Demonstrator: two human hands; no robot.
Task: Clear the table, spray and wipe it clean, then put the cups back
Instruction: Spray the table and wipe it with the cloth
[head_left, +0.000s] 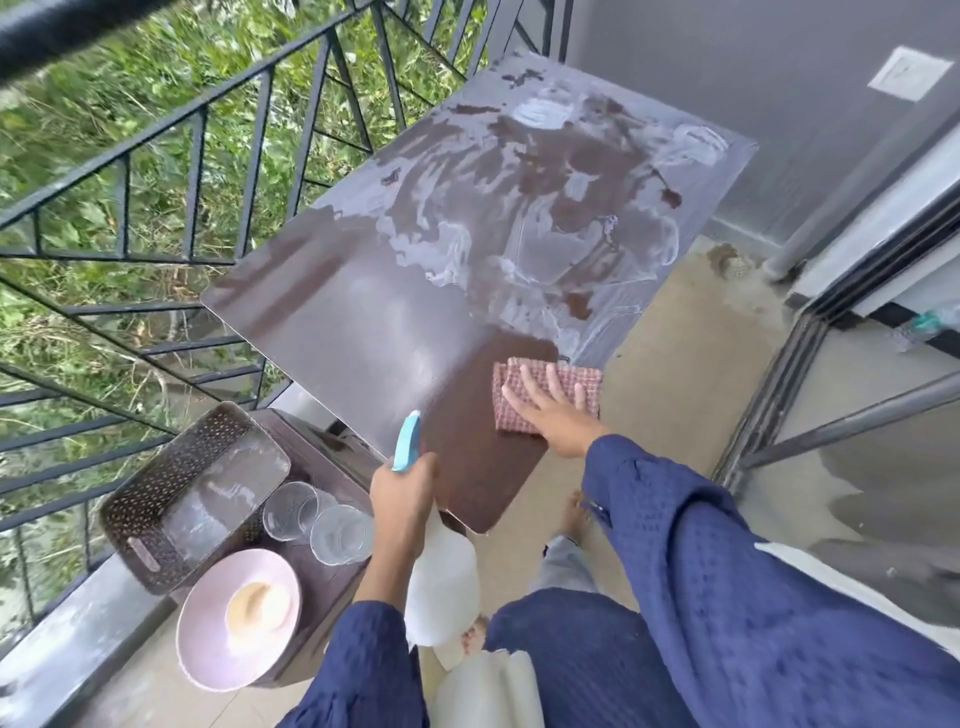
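The brown table (363, 332) carries white foamy streaks over its far half, while its near part looks wet and dark. My right hand (550, 415) lies flat, fingers spread, on a pink checked cloth (576, 384) at the table's near right edge. My left hand (402, 499) grips a white spray bottle (441, 582) with a blue nozzle (406, 441), held beside the table's near corner. Two clear glass cups (340, 535) stand on a dark brown stool (317, 577) to the lower left, off the table.
On the stool also sit a brown perforated basket (150, 514) and a pink bowl (208, 639) with something beige inside. A black metal railing (208, 171) runs along the left over greenery. A grey wall and sliding door frame (810, 332) bound the right. My bare feet stand on the tiled floor.
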